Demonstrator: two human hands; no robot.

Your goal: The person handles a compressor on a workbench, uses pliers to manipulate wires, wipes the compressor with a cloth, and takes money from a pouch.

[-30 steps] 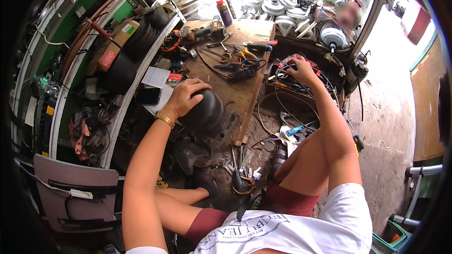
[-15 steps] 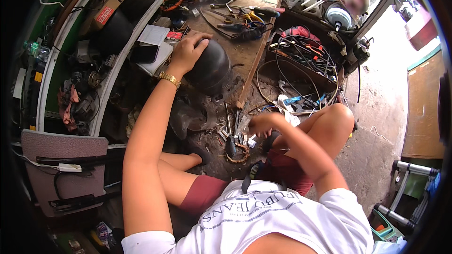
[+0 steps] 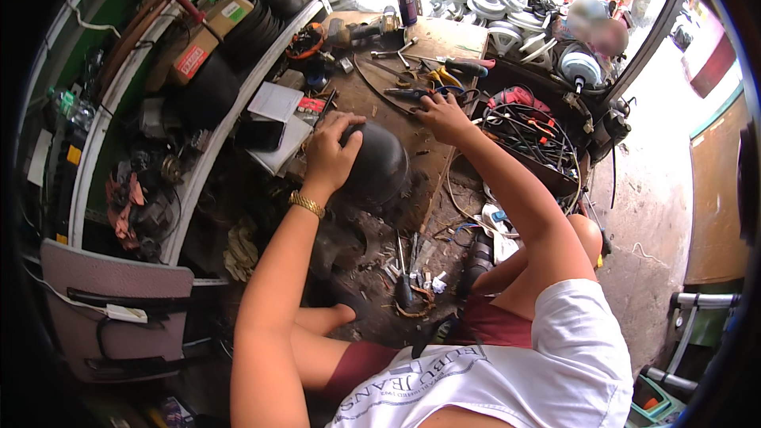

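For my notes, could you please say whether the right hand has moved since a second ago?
Yes: the right hand moved leftward from the cable box to tools on the wooden bench.

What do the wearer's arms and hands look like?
Both hands are gloveless: left hand, right hand. A gold-coloured linked band circles the left wrist; none shows on the right. The right sleeve is short, white.

Remotely, I look through one head-worn fisheye camera, steeply down and forward over the counter (image 3: 448,38) from close by; its wide view spans the shelf (image 3: 220,152) left of the counter and the wearer's shirt (image 3: 507,364) nearer than it.
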